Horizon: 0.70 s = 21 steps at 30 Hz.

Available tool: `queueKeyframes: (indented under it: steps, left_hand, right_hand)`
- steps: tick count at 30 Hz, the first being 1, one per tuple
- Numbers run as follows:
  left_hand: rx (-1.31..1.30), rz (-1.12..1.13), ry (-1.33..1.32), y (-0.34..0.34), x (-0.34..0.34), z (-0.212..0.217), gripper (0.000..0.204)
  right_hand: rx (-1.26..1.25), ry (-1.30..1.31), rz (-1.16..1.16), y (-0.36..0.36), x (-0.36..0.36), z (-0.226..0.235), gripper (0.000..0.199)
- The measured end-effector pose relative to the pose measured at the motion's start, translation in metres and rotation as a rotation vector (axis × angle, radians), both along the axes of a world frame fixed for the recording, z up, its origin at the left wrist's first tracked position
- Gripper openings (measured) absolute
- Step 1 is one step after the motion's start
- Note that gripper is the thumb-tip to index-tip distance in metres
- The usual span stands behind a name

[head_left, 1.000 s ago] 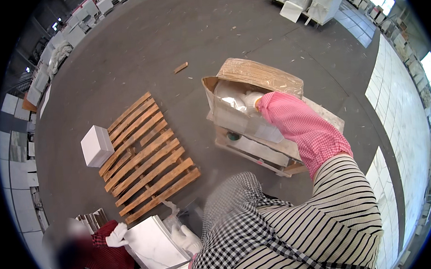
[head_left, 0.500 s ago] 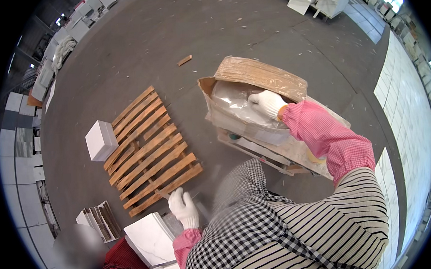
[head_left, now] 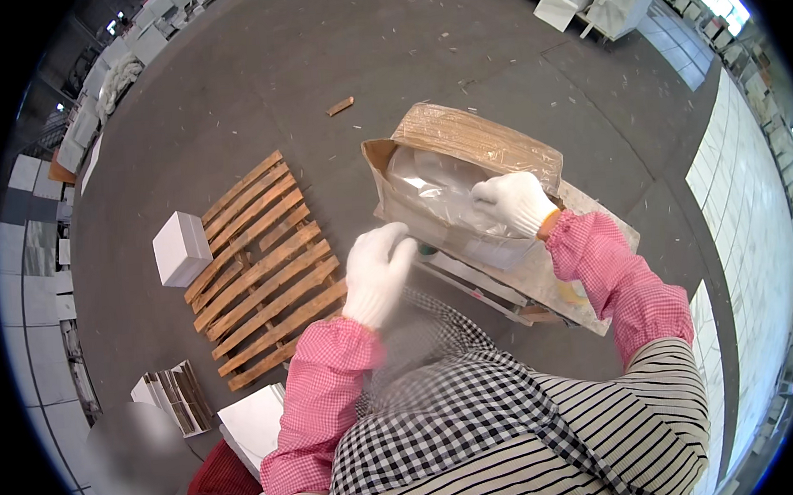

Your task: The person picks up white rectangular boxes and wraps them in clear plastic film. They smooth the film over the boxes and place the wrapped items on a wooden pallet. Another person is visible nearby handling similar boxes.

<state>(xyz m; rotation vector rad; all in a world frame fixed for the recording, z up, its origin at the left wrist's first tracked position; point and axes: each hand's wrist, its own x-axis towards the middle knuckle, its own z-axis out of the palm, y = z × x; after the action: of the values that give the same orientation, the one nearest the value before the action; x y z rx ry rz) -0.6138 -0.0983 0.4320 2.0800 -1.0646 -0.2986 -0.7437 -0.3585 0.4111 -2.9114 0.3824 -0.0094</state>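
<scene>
The right hand [head_left: 517,201], in a white glove, rests with fingers curled on the clear plastic liner [head_left: 438,188] inside an open cardboard box [head_left: 476,138]. The left hand [head_left: 377,270], fingers loosely together and holding nothing, hangs just beside the box's near wall. The box lies on a low stand, long axis running left to right. A wooden pallet [head_left: 260,267] and 1 white block [head_left: 181,248] sit to the left.
</scene>
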Motion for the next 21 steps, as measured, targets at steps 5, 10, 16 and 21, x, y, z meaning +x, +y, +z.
queueKeyframes:
  steps: [5,10,16,21]
  left_hand:
    - [0.008,0.011,0.12,-0.017,0.009,0.001,0.034]
    - [-0.024,-0.016,0.015,-0.035,0.015,0.006,0.036]
    - [-0.119,-0.045,0.202,-0.059,0.022,0.02,0.044]
    - [-0.012,0.101,0.769,-0.083,0.03,0.008,0.074]
  right_hand:
    - [0.157,-0.37,-0.16,0.0,-0.007,0.025,0.018]
    - [0.527,-0.352,-0.327,-0.001,-0.007,0.064,0.018]
    - [0.322,-0.512,-0.147,0.0,-0.012,0.054,0.015]
    - [0.109,-0.544,0.013,0.018,-0.012,0.049,0.011]
